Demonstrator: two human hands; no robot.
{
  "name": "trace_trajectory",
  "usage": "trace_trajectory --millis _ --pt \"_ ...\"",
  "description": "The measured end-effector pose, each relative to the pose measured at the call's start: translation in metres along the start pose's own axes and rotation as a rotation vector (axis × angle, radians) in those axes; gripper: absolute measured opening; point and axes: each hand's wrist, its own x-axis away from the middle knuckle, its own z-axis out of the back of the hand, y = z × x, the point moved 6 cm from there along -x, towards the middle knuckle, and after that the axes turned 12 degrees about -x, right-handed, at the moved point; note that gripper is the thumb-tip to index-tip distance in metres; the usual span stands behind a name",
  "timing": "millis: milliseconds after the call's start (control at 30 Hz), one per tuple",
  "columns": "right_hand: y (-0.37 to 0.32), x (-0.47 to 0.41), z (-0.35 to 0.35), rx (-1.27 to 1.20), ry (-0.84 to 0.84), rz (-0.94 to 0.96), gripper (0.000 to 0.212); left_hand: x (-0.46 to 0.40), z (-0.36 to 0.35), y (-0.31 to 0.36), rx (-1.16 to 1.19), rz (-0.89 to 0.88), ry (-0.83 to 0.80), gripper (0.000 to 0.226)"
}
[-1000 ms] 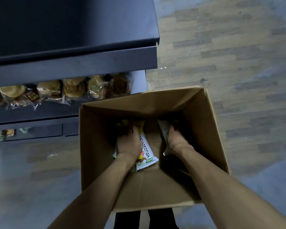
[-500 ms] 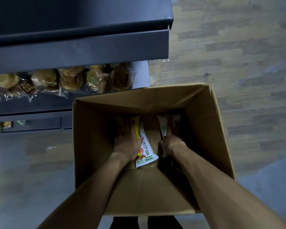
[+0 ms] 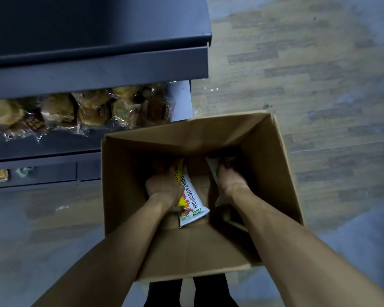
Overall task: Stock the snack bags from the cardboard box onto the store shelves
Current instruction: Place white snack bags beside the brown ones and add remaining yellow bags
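On the wood-look floor (image 3: 308,63), dark store shelves (image 3: 98,69) are standing, wrapped pastries (image 3: 91,107) lying on one tier. Beside them an open cardboard box (image 3: 273,173) is sitting. Inside, the left hand (image 3: 164,185) is gripping white-and-yellow snack bags (image 3: 192,202); the right hand (image 3: 230,182) is pinching another snack bag (image 3: 213,170).

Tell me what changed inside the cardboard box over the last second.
The right hand drew back toward the near wall, lifting a white snack bag upright; it now grips that bag. The left hand stayed on the yellow-and-white bags, barely shifting. The cardboard box and the wrapped pastries on the shelf kept their places.
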Motion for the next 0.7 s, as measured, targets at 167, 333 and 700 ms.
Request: trace_trajectory --millis 167,333,700 --pt "-0.008 0.039 0.021 -0.103 0.160 0.056 0.070 0.021 0.027 -0.005 0.127 -0.043 0.036 0.056" --pt "-0.020 0.096 0.046 -0.138 0.283 0.116 0.072 0.080 0.082 -0.009 0.176 -0.149 0.189 0.063" --pt "-0.043 0.236 0.105 -0.255 0.574 0.278 0.077 0.200 0.163 -0.068 0.089 -0.270 0.581 0.063"
